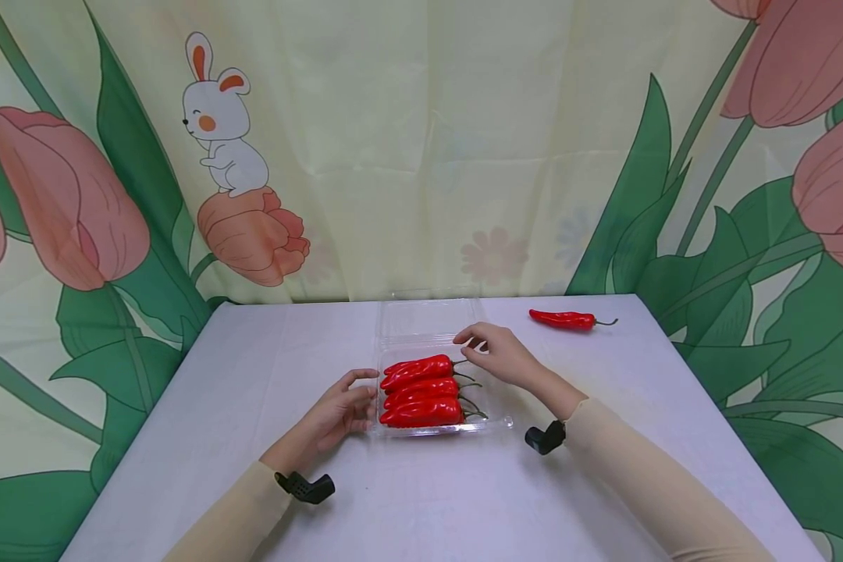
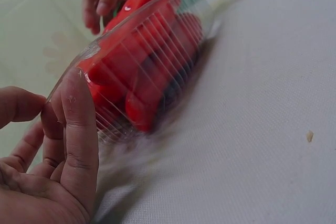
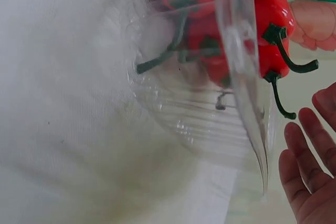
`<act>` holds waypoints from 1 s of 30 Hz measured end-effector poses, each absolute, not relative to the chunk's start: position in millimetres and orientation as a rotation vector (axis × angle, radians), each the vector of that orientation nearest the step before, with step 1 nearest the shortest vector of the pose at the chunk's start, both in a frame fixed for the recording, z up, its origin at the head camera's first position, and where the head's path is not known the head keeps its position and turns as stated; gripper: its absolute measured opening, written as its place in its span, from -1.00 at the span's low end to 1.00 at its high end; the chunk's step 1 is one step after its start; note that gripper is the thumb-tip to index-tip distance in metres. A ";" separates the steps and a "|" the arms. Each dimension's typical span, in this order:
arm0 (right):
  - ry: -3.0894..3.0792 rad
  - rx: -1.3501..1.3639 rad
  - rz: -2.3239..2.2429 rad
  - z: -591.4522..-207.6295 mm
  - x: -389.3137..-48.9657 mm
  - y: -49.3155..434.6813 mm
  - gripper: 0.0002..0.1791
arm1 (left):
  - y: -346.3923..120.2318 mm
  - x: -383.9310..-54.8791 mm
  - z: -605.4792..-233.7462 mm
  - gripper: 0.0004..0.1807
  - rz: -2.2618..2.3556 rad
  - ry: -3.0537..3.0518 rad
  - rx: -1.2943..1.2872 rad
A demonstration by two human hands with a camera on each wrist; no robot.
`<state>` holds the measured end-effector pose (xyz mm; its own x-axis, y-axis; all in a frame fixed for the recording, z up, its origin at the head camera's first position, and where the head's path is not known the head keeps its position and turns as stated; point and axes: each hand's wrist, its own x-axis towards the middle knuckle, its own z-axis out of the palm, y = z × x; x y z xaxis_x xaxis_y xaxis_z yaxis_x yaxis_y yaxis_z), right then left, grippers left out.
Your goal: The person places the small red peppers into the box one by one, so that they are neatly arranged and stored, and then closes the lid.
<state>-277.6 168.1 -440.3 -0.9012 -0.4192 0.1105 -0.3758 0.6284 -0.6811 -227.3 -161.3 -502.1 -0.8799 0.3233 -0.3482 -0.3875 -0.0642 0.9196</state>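
Observation:
Several glossy red peppers [image 1: 425, 412] with green stems lie in a clear plastic container [image 1: 495, 421], whose hinged lid [image 1: 430, 318] stands open toward the back. At the container's left side is my left hand [image 1: 339, 414]; its fingertips pinch the rim, as the left wrist view shows. Above the container's back right part my right hand [image 1: 502, 355] hovers, fingers loosely bent and holding nothing. In the right wrist view its fingers [image 3: 310, 163] are apart, close to the pepper stems [image 3: 281, 95]. Stacked peppers [image 2: 157, 61] show through the ribbed wall in the left wrist view.
A single red pepper [image 1: 565, 319] lies at the back right of the white-covered table [image 1: 407, 499]. Behind the table hangs a curtain [image 1: 407, 156] printed with tulips and a rabbit. Each wrist carries a small black camera [image 1: 544, 437].

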 end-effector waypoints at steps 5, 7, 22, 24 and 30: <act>2.794 -0.677 -1.147 -439.4 -278.8 175.7 -0.71 | -160.9 -227.3 -502.2 -0.45 1.989 1.748 -0.084; 2.801 -0.687 -1.149 -439.5 -279.7 178.9 -0.71 | -161.0 -227.3 -502.5 -0.45 1.986 1.752 -0.088; 2.838 -0.635 -1.144 -439.4 -285.9 204.2 -0.72 | -162.5 -226.8 -501.7 -0.45 1.995 1.743 -0.076; 2.843 -0.623 -1.148 -439.6 -286.9 207.7 -0.72 | -162.8 -226.8 -502.0 -0.46 1.998 1.738 -0.079; 2.861 -0.576 -1.165 -442.8 -289.4 219.6 -0.71 | -161.7 -227.9 -502.6 -0.46 1.991 1.738 -0.083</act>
